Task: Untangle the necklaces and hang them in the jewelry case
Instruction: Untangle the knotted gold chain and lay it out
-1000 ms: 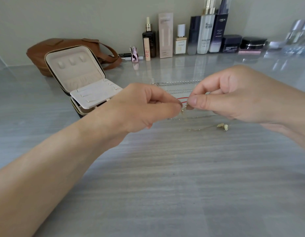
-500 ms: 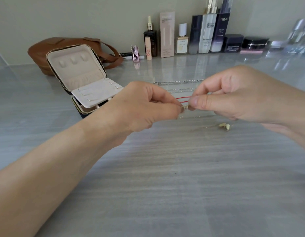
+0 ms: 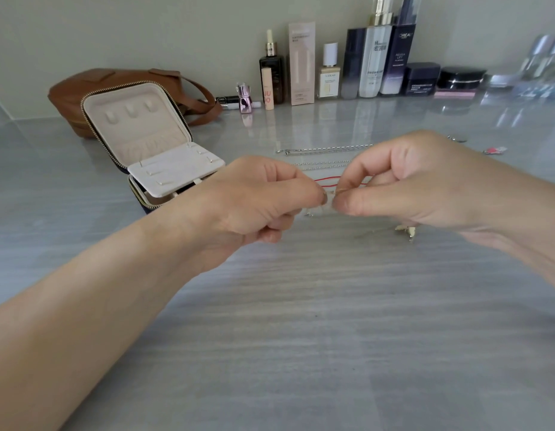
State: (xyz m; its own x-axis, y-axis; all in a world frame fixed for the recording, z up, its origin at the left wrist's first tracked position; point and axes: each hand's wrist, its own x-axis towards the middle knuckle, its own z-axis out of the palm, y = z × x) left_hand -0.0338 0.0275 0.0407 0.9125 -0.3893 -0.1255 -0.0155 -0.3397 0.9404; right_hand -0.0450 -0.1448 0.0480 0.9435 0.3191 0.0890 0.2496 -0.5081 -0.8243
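My left hand [image 3: 254,200] and my right hand [image 3: 416,181] meet above the middle of the grey table, fingertips almost touching. Both pinch a thin gold necklace [image 3: 330,194] between thumb and forefinger. Its gold pendant [image 3: 407,230] lies on the table below my right hand. Behind the hands lie a red cord [image 3: 324,180] and silver chains [image 3: 326,149], stretched out side by side. The jewelry case [image 3: 139,132] stands open at the left, beige inside, with small hooks in its lid and a flap folded forward.
A brown leather bag [image 3: 92,88] sits behind the case. Several cosmetics bottles and jars [image 3: 372,66] line the back wall. A small pink bottle [image 3: 245,99] stands near the bag strap. A small red item [image 3: 494,149] lies at the far right.
My fingertips have shifted slightly on the gold chain, with a small gap between the two pinches. The view has dipped a little; the case and chains have not moved.
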